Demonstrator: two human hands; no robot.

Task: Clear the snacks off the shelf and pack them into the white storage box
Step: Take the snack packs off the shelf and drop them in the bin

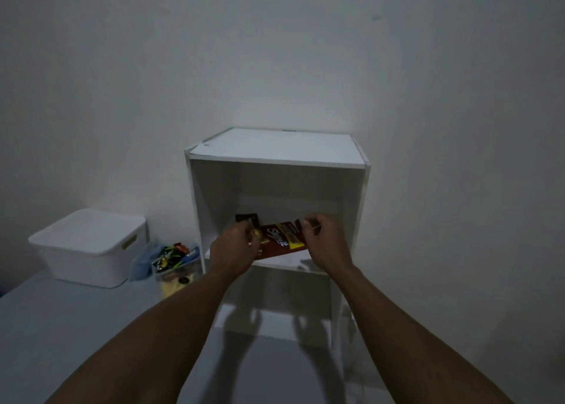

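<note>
Centre frame, inside shelf (pixel 275 145): red-brown snack packet (pixel 279 241), long axis left-right, slightly tilted. Left hand (pixel 237 246) curls on its left end; right hand (pixel 324 239) pinches its right end. White storage box (pixel 91 244), lidded, lies lower left; left hand is nearer.

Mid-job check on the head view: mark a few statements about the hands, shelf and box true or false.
1. The left hand and right hand reach into the shelf. True.
2. The white storage box stands open. False: its lid is on.
3. The right hand pinches the red-brown snack packet. True.
4. The box stands right of the shelf. False: it is on the left.
5. The left hand is empty. False: it holds a small dark packet.
</note>
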